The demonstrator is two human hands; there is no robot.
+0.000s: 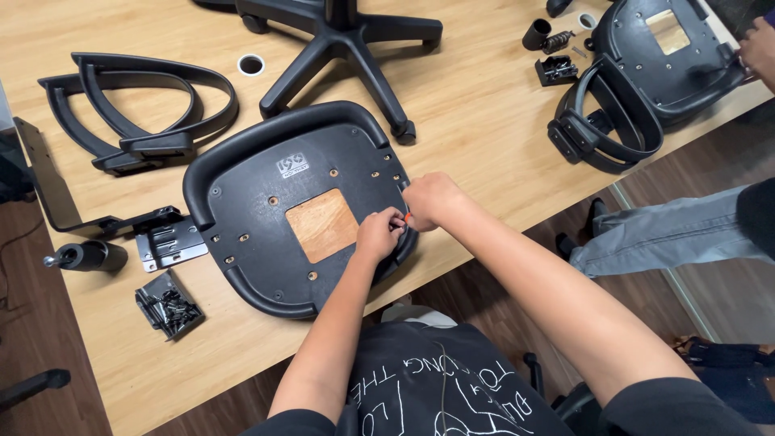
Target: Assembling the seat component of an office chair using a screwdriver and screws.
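On upturned chair seat (pixel 266 210), both hands (pixel 408 216) pinching small orange-tipped tool (pixel 406 216).

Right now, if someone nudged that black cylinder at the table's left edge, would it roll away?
Probably: the black cylinder lies on its side, so it would likely roll. It sits close to the table edge, so it might drop off. It looks like solid metal, so probably heavy for its size.

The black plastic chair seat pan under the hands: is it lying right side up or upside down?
Upside down. The black plastic chair seat pan shows its hard underside, with screw holes and a square bare-wood patch, flat on the light wooden table.
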